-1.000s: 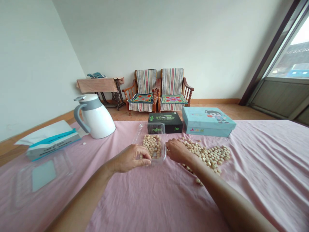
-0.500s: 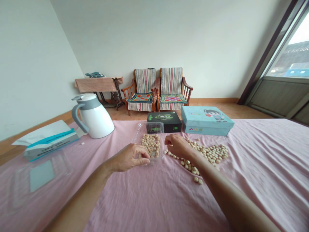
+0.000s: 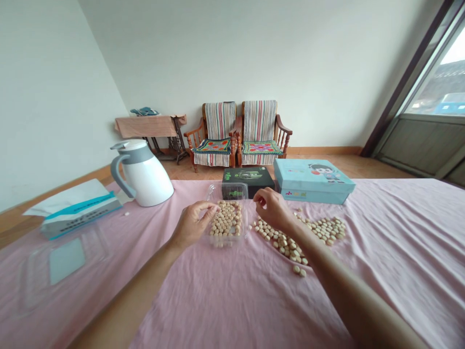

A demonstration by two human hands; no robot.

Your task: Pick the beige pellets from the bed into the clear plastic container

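A clear plastic tray [image 3: 245, 206] holds many small round beige pieces [image 3: 227, 219]. Over its left side is my left hand [image 3: 194, 223], thumb and fingertips closed together above the pieces; whatever they pinch is too small to make out. To the right of the tray my right hand [image 3: 272, 209] hovers with curled fingers, and its fingertips hide anything they may hold. Below and beside that hand, a loose heap of similar beige pieces [image 3: 287, 245] spreads over the pink cloth [image 3: 232, 295], partly covered by my right forearm.
Behind the tray stand a black box [image 3: 254, 177] and a light blue box [image 3: 312, 179]. On the left are a white and grey jug [image 3: 148, 179], a tissue pack [image 3: 80, 213] and a clear plastic lid [image 3: 96, 254]. Two wooden chairs [image 3: 238, 131] stand beyond the table.
My left hand has risen from the tray's near left corner to above its left side. My right hand has shifted slightly right, with its fingers still curled.
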